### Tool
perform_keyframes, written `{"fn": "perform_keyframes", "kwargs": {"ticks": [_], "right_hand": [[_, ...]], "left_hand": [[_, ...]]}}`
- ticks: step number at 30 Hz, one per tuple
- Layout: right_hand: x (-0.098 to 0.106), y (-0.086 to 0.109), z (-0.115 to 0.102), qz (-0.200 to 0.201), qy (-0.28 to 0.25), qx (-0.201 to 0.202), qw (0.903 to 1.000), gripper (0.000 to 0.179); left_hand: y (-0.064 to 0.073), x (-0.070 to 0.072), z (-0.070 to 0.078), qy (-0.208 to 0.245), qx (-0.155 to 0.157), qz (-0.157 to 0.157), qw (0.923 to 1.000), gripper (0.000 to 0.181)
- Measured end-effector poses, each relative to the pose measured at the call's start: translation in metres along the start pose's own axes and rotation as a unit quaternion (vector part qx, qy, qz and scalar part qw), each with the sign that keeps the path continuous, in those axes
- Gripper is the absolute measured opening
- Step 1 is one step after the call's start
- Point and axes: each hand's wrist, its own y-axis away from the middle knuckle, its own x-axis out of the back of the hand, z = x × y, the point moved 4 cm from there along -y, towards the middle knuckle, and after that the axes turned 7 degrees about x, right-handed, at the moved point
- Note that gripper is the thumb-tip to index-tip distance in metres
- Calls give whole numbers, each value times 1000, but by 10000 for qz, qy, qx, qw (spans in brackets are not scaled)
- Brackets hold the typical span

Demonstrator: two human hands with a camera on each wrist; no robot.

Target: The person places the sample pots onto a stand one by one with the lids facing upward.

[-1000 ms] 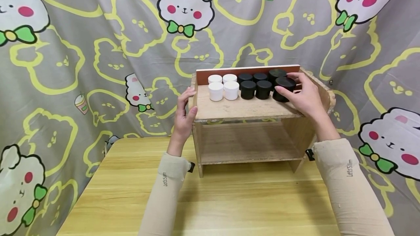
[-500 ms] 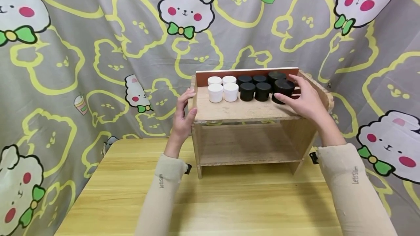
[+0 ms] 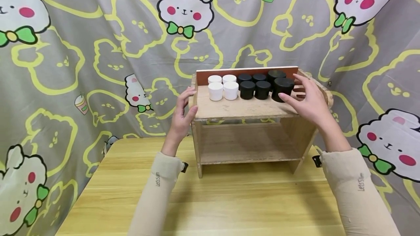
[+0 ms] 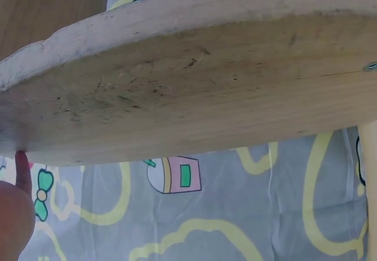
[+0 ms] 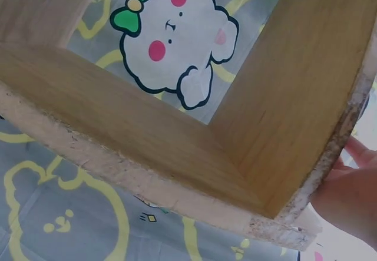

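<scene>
On the top board of a small wooden shelf (image 3: 226,109) stand lidded round jars in two rows. At the left are several white jars (image 3: 215,91); small black jars (image 3: 247,90) fill the middle. Two larger black jars are at the right end, one front (image 3: 283,89) and one behind (image 3: 276,74). My right hand (image 3: 308,97) is spread beside the front large jar, its thumb overlapping the jar's lower right and the fingers off to the right. My left hand (image 3: 182,114) rests on the shelf's left side panel (image 4: 194,90), fingers extended and thumb apart.
The shelf stands on a yellow wood-grain table (image 3: 229,203), with a lower board (image 3: 249,143) beneath the top one. A reddish-brown strip (image 3: 246,71) backs the jars. Behind hangs a grey curtain (image 3: 131,57) printed with cartoon animals.
My right hand has drawn back to the right, its thumb and fingers loosening from the front large black jar, which stays standing at the row's end. The left hand keeps its place.
</scene>
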Motion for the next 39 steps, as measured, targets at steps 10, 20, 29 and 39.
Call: {"fn": "perform_keyframes", "kwargs": {"ticks": [10,20,29,39], "right_hand": [[5,12,-2,309,38,65,9995,82],[-2,37,-15,889,474,887,9910,68],[-11,76,-24,1415,1615,2544,9429,78],[-22,104,-32,2298,2702,4028,8438,75]], "left_hand": [[0,2,1,-160,-49,-210,9996,49],[15,35,12,-1810,448,-1048,9769,61],[58,83,31,-4528,-580,-1083,8831,69],[107,134,55,-5765,-1558,-508,8005,74]]}}
